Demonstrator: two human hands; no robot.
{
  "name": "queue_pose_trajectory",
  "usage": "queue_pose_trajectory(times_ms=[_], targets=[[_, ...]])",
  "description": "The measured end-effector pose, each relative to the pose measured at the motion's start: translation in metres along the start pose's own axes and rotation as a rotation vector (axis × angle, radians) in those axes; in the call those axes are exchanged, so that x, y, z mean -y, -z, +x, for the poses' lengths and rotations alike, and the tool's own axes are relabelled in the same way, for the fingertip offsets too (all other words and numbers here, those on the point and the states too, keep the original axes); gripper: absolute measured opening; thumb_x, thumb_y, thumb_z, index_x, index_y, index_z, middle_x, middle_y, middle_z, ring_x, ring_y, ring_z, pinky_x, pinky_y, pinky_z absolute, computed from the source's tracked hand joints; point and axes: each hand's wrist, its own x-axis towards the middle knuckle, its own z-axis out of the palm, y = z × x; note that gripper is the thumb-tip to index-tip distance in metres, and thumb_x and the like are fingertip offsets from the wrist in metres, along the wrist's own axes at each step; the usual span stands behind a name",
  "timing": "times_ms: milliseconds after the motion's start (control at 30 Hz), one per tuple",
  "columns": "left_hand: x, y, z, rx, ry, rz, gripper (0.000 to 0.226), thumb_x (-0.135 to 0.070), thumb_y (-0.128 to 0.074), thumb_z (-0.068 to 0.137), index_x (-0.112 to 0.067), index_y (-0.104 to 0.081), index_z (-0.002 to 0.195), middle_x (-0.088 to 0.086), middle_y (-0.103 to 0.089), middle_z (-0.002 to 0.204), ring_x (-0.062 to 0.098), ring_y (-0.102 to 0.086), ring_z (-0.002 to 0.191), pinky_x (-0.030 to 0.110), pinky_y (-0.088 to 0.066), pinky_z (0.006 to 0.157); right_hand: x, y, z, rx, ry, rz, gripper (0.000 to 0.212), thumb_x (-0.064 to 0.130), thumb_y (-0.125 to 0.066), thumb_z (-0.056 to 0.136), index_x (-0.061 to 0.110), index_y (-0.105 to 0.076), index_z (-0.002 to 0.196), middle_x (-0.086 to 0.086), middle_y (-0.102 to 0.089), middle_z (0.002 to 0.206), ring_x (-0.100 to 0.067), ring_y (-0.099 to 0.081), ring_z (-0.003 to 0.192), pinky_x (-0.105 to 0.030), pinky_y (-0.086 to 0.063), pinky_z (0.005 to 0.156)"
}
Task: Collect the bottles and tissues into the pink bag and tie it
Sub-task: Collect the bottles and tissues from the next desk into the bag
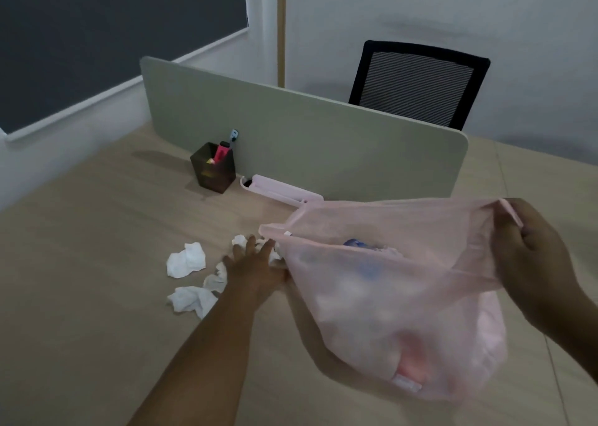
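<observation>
- Head view shows the pink bag (pixel 388 296) blurred and see-through; its contents are hard to make out. A blue shape that may be a bottle cap (pixel 354 242) sits near its mouth, pale and pinkish lumps lie lower down, and none can be named surely.
- Part of the left hand (pixel 255 264) is hidden at the bag's near edge; whether it touches the plastic cannot be told.
- Left fingers are spread apart and flat, reaching over a crumpled tissue (pixel 241 240) by the bag's left edge; whether they press on it cannot be told.
- Right hand (pixel 534 257) is closed, pinching the bag's right rim and holding the mouth up and open.
- Three more tissues lie on the desk (pixel 97 264) left of the left hand: one (pixel 186 260) farther out, a small one (pixel 216 280) just beside the wrist, one (pixel 191 299) nearer the forearm.
- Desk surface left of and before the tissues is open; a divider panel (pixel 307 141) bounds the far side.
- Dark pen cup (pixel 213 168) and a pale pink case (pixel 284 192) stand against the panel, well apart from the tissues.
- Beyond the panel a black chair (pixel 420 82) shows only its back.
</observation>
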Motion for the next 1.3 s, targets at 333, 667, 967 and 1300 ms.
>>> queue_pose_trajectory(times_ms=[333,667,967,1300], targets=[[0.012,0.043,-0.002,-0.263,0.038,-0.617,0.024,-0.010,-0.053,0.099,-0.002,-0.058,0.121,0.018,-0.059,0.125,0.034,-0.060,0.113,0.034,-0.046,0.090,-0.003,-0.017,0.002,0.031,-0.080,0.070,0.026,0.020,-0.033,0.104,0.018,-0.058,0.097,0.005,-0.059,0.082,-0.008,-0.052,0.071,-0.024,-0.039,0.060],[-0.137,0.148,-0.099,-0.167,-0.360,-1.043,0.008,-0.016,-0.054,0.103,-0.019,-0.052,0.095,0.001,-0.070,0.116,0.012,-0.064,0.080,0.009,-0.042,0.057,0.009,-0.011,-0.009,0.029,-0.127,0.225,0.026,0.023,-0.034,0.102,0.016,-0.058,0.093,-0.005,-0.061,0.082,-0.024,-0.054,0.073,-0.035,-0.043,0.065],[-0.103,0.154,-0.091,0.417,-0.305,-0.991,0.055,-0.071,-0.034,0.096,-0.036,-0.072,0.114,-0.006,-0.067,0.134,0.020,-0.056,0.126,0.041,-0.037,0.111,0.003,-0.003,-0.010,0.016,-0.195,0.236,0.028,0.022,-0.032,0.102,0.017,-0.059,0.096,-0.004,-0.061,0.086,-0.025,-0.056,0.077,-0.035,-0.046,0.068],[0.059,0.082,-0.052,0.028,0.252,-0.162,0.103,-0.080,-0.062,0.071,-0.043,-0.018,0.156,0.004,-0.006,0.169,0.041,-0.014,0.151,0.058,-0.017,0.118,-0.003,-0.017,-0.006,0.000,-0.210,0.201,0.027,0.022,-0.032,0.103,0.018,-0.058,0.099,0.003,-0.057,0.083,-0.019,-0.051,0.074,-0.026,-0.040,0.062]])
